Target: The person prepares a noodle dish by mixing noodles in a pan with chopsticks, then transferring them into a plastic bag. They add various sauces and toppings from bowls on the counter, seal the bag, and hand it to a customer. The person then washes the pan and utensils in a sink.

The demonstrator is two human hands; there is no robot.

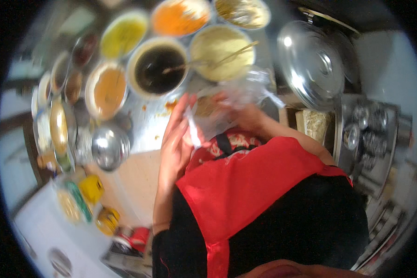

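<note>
A thin clear plastic bag [222, 123] spreads between my two hands, close to my red apron [239, 184]. My left hand [179, 133] is at the bag's left side, with a whitish bag handle [194, 130] running across its fingers. My right hand [245, 114] grips the other side, partly covered by crumpled film. Something brownish [206, 106] shows inside the bag or through it; blur hides what it is. Just beyond my hands stand a bowl of dark liquid [156, 69] and a bowl of pale yellow sauce [215, 55] with utensils in it.
More bowls hold orange sauce [109, 92], yellow-green liquid [123, 36] and an orange food [180, 17]. A steel dome [109, 147] is at the left of the metal counter [147, 130], which bears orange-brown spills. At right are a large steel lid [312, 64] and a metal tray [365, 139].
</note>
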